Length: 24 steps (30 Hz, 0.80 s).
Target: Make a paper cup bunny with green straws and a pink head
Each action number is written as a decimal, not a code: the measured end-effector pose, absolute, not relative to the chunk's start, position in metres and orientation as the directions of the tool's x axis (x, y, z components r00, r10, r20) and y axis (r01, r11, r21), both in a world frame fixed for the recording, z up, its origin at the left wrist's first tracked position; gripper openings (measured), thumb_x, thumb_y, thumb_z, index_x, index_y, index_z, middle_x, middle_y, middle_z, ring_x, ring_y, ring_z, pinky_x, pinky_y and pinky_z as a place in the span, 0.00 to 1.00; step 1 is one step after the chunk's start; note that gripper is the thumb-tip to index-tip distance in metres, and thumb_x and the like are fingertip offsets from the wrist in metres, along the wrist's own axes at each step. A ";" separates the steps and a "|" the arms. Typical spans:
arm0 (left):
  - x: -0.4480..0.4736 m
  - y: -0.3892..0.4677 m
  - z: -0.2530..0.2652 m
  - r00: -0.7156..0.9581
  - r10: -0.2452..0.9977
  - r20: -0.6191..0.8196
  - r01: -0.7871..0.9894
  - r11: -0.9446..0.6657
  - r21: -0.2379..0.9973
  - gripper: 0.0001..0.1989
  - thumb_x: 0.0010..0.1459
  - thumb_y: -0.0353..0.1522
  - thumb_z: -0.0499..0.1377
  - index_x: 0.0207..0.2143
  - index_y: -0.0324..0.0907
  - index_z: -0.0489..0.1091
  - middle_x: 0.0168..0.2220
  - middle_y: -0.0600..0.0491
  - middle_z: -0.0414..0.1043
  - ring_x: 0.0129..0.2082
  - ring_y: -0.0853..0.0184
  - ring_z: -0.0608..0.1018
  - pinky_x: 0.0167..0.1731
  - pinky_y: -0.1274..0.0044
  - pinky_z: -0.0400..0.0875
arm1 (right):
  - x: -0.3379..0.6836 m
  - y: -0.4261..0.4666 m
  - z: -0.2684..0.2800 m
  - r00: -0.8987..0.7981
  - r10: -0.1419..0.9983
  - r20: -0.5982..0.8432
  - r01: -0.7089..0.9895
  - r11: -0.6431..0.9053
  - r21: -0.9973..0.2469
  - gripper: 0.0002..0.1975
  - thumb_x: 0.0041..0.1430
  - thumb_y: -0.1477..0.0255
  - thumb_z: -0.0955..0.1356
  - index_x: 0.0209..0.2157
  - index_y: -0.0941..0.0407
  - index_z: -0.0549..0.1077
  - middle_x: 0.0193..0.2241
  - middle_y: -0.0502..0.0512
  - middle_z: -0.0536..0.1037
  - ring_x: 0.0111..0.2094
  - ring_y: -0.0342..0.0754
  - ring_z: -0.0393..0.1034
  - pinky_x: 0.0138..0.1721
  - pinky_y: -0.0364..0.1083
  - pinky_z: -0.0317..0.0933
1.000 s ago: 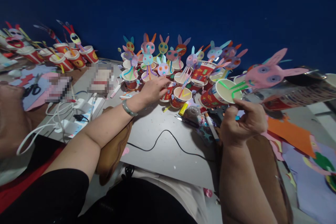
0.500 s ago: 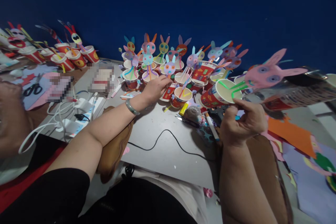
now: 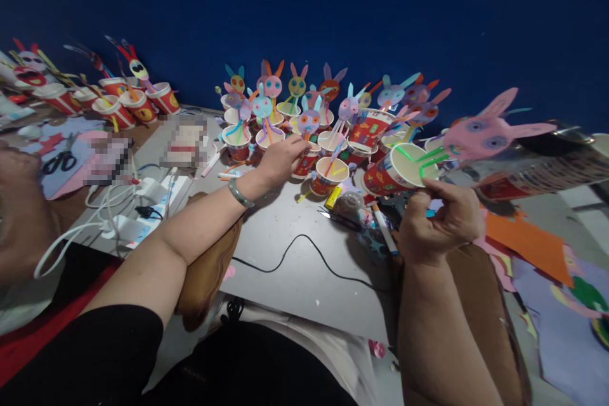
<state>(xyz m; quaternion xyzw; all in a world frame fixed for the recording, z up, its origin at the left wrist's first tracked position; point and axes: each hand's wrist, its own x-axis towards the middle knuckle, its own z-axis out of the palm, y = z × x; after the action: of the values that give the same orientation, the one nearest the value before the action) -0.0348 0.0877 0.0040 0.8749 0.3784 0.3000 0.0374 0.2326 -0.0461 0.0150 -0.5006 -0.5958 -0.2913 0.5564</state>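
My left hand (image 3: 281,158) pinches the rim of a small red paper cup (image 3: 301,171), which stands among the other cups. A light-blue paper rabbit head (image 3: 309,122) rises from that cup. In my right hand (image 3: 440,222), thumb and fingers grip the rim of a red patterned paper cup (image 3: 387,179) tilted towards me. Green straws inside it lead to a pink rabbit head (image 3: 478,133) with long ears. Between the two hands stands another cup (image 3: 326,185) with coloured straws and no visible head.
Rows of rabbit cups (image 3: 236,143) line the dark blue wall (image 3: 304,13). A yellow glue stick (image 3: 333,196), scissors (image 3: 340,221) and a black cable (image 3: 302,238) lie on the table. To the left are a power strip (image 3: 157,219) and another person's arm (image 3: 21,216); orange paper (image 3: 528,244) lies right.
The cup at my left hand has turned a little more upright, and its head has shifted slightly right. A neighbouring light-blue head has leaned left. My right hand looks still.
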 end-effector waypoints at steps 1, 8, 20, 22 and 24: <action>-0.034 0.087 0.004 0.525 0.689 0.500 0.645 -0.705 0.294 0.16 0.64 0.26 0.52 0.49 0.40 0.75 0.46 0.45 0.76 0.44 0.62 0.78 0.43 0.71 0.72 | 0.233 -0.046 0.015 0.120 0.274 0.954 0.921 0.329 -0.210 0.11 0.52 0.81 0.68 0.37 0.59 0.80 0.29 0.54 0.81 0.29 0.45 0.74 0.32 0.43 0.64; -0.034 0.083 0.007 0.508 0.662 0.552 0.624 -0.724 0.295 0.16 0.62 0.25 0.53 0.49 0.39 0.75 0.51 0.45 0.76 0.47 0.61 0.78 0.45 0.72 0.73 | 0.233 -0.046 0.015 0.118 0.269 0.956 0.921 0.330 -0.207 0.11 0.52 0.81 0.68 0.36 0.59 0.80 0.29 0.54 0.81 0.30 0.46 0.74 0.33 0.44 0.65; -0.030 0.046 0.019 0.582 0.328 0.744 0.391 -0.915 0.099 0.13 0.68 0.34 0.50 0.44 0.41 0.74 0.44 0.47 0.79 0.41 0.68 0.80 0.36 0.78 0.72 | 0.235 -0.046 0.013 0.136 0.292 0.947 0.934 0.280 -0.221 0.10 0.54 0.77 0.66 0.36 0.58 0.79 0.28 0.52 0.80 0.28 0.45 0.73 0.31 0.45 0.65; -0.026 0.035 0.018 0.650 0.217 0.728 0.350 -0.936 -0.033 0.12 0.68 0.35 0.51 0.42 0.44 0.74 0.41 0.51 0.79 0.32 0.71 0.79 0.29 0.79 0.68 | 0.236 -0.045 0.013 0.142 0.300 0.943 0.935 0.272 -0.227 0.10 0.54 0.76 0.66 0.35 0.57 0.79 0.28 0.52 0.79 0.27 0.45 0.71 0.31 0.45 0.64; -0.024 0.027 0.018 0.731 0.164 0.662 0.307 -0.946 -0.106 0.12 0.68 0.35 0.51 0.39 0.45 0.73 0.41 0.53 0.79 0.27 0.73 0.76 0.25 0.78 0.65 | 0.236 -0.045 0.013 0.154 0.307 0.939 0.933 0.267 -0.240 0.09 0.53 0.75 0.66 0.34 0.57 0.79 0.26 0.52 0.78 0.26 0.45 0.69 0.30 0.45 0.63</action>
<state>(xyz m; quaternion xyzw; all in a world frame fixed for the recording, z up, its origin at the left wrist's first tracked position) -0.0236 0.0272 0.0183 0.9244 0.1274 0.3439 -0.1045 0.2361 -0.0450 0.0130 -0.5321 -0.5827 -0.2891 0.5420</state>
